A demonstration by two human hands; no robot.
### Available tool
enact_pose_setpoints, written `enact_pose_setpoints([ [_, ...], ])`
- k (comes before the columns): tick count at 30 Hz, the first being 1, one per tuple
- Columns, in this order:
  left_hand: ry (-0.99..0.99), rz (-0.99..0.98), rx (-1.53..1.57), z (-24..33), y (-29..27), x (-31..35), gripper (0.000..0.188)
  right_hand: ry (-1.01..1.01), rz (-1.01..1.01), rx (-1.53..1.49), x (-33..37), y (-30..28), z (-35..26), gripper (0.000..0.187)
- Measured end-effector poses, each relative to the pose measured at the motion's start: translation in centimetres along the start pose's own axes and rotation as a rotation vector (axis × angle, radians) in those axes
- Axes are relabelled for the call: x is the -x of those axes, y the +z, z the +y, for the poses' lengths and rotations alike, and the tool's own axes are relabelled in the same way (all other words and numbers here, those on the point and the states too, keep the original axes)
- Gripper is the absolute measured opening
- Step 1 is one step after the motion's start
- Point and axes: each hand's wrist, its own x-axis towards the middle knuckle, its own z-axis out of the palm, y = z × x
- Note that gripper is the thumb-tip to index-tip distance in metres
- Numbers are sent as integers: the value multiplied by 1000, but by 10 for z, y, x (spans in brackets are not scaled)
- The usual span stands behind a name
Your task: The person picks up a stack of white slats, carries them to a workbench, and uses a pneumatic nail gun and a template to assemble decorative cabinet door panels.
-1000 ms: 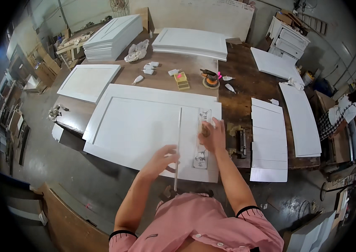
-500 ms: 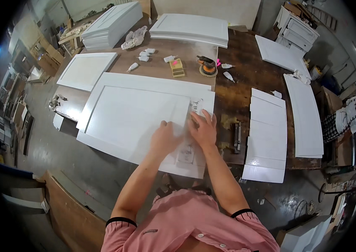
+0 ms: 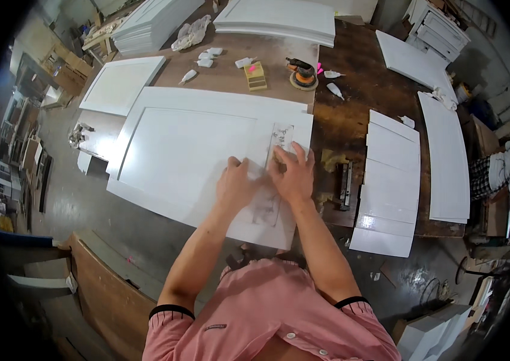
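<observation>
A large white cabinet door panel [image 3: 186,144] with a recessed middle lies flat before me. Along its right side runs a narrow pale rectangular strip [image 3: 282,133] with dark marks, partly covered by my hands. My right hand [image 3: 294,177] is over the strip, fingers bent and spread, fingertips touching it. Just left of it, my left hand [image 3: 234,185] is closed, fingers curled down by the strip's left edge. Whatever it holds, if anything, is hidden.
Beyond the panel lie white squeeze bottles [image 3: 205,62], a yellow box [image 3: 255,77] and an orange-black sander [image 3: 302,75]. White panels are stacked at the back [image 3: 273,21]; more narrow panels [image 3: 390,180] lie right. A person [image 3: 499,171] is at the far right.
The view has shifted slightly, so the table things sit higher. My right hand has shifted slightly and more of the strip's upper part shows. My left hand stays beside it.
</observation>
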Motion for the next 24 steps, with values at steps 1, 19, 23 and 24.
enact_pose_setpoints([
  [1, -12, -7, 2, 1, 0, -1, 59, 2, -14, 0, 0, -1, -1, 41],
  [19, 400, 217, -128, -37, 50, 2, 50, 34, -62, 116, -3, 3, -5, 44],
  [23, 440, 166, -192, -51, 51, -5, 54, -163, -35, 191, -8, 20, 3, 41],
  [24, 467, 128, -124, -59, 47, -7, 53, -166, -50, 116, -12, 15, -7, 40],
])
